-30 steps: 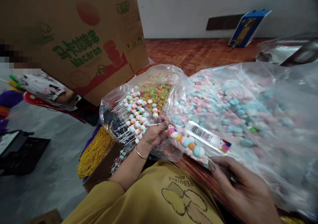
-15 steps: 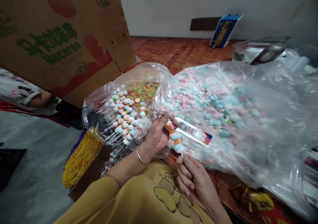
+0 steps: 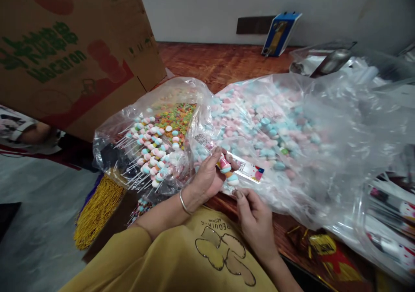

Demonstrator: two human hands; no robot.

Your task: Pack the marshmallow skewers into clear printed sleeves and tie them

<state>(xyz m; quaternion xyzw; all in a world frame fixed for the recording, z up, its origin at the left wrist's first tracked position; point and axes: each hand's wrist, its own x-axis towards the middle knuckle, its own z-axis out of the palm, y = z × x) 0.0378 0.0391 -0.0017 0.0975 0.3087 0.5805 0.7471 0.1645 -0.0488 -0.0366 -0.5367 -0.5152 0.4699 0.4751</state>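
Note:
Between my two hands hangs a candy skewer with pink, white, orange and blue pieces. My left hand, with a bangle at the wrist, closes its fingers round the skewer's upper end and a printed wrapper. My right hand pinches at the skewer's lower end. Finished-looking marshmallow skewers lie in a heap left of my left hand, on a clear bag of colourful rings. Behind and right of my hands spreads a large clear bag of pink and blue marshmallows.
A large cardboard box stands at the left, with a person's arm beyond it. At the back is a blue device. Yellow beaded strands hang at lower left; a red and gold packet lies at lower right.
The view has shifted, so the surroundings sit further left. My right hand has turned and its fingers have closed in nearer the skewer's lower end. The skewer sits deeper in the wrapper.

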